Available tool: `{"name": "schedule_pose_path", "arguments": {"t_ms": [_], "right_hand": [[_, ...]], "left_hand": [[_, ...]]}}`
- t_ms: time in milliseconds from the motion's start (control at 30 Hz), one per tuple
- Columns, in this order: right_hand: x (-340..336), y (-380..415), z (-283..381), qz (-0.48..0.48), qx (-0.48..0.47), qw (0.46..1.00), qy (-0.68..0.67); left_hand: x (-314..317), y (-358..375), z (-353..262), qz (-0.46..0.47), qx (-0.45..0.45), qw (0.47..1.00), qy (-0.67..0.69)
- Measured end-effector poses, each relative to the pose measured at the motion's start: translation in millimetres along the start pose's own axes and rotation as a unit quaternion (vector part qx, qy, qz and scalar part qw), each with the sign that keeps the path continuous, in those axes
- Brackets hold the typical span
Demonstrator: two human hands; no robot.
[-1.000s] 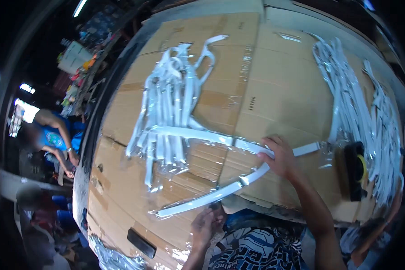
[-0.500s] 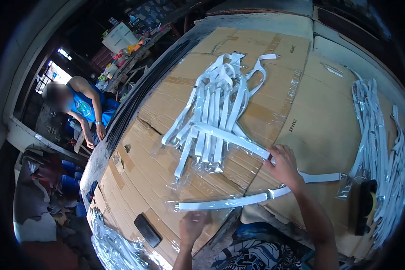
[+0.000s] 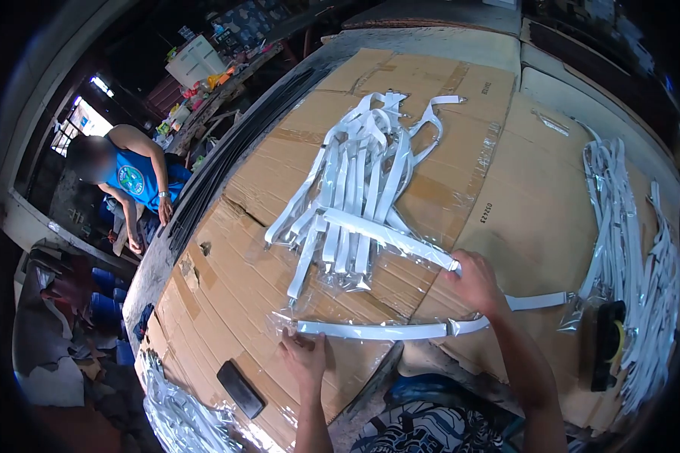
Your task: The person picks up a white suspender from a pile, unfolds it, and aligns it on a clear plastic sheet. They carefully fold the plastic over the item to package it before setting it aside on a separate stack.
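Near the middle of the cardboard, my right hand (image 3: 476, 283) is closed on the lower end of a white strap (image 3: 389, 235) that runs up to a pile of white straps (image 3: 363, 170). Below it, my left hand (image 3: 304, 359) touches the left end of another white strap (image 3: 378, 331), which lies curved along the near edge. Its thumb and fingers are bent around the clear plastic at that end, and whether they pinch it is hard to see. That strap continues right under my right forearm.
A dark block (image 3: 240, 388) lies at the near left, beside bundled straps (image 3: 181, 411). More wrapped straps (image 3: 608, 204) lie at the right, near a black tool with yellow (image 3: 607, 346). Across the table's left edge, a person in blue (image 3: 140, 177) leans over dark strips (image 3: 230, 155).
My left hand has moved up and left to the end of the near strap. My right hand stays on its strap. The whole view has shifted slightly.
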State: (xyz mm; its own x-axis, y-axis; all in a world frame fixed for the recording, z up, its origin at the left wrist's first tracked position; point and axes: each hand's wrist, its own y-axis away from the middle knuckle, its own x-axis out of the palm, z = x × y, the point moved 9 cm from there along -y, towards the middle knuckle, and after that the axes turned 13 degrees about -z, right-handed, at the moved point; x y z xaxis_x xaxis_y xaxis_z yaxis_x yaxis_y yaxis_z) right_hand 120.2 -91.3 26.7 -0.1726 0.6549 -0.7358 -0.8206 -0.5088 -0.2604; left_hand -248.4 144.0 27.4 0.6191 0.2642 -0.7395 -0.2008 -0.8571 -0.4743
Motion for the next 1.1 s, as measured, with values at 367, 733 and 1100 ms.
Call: {"name": "schedule_pose_path", "arguments": {"t_ms": [367,733,1100], "right_hand": [[-61,37,-47,0.041,0.019,0.998,0.054],[-71,86,-26,-0.112,-0.059,0.99,0.061],[-52,90,-43,-0.094,0.0,0.995,-0.015]], "left_hand": [[34,-26,21,0.004,-0.233,0.959,0.158],[71,7,-1,0.097,-0.454,0.72,0.516],[123,46,-110,0.335,-0.416,0.613,0.582]]}}
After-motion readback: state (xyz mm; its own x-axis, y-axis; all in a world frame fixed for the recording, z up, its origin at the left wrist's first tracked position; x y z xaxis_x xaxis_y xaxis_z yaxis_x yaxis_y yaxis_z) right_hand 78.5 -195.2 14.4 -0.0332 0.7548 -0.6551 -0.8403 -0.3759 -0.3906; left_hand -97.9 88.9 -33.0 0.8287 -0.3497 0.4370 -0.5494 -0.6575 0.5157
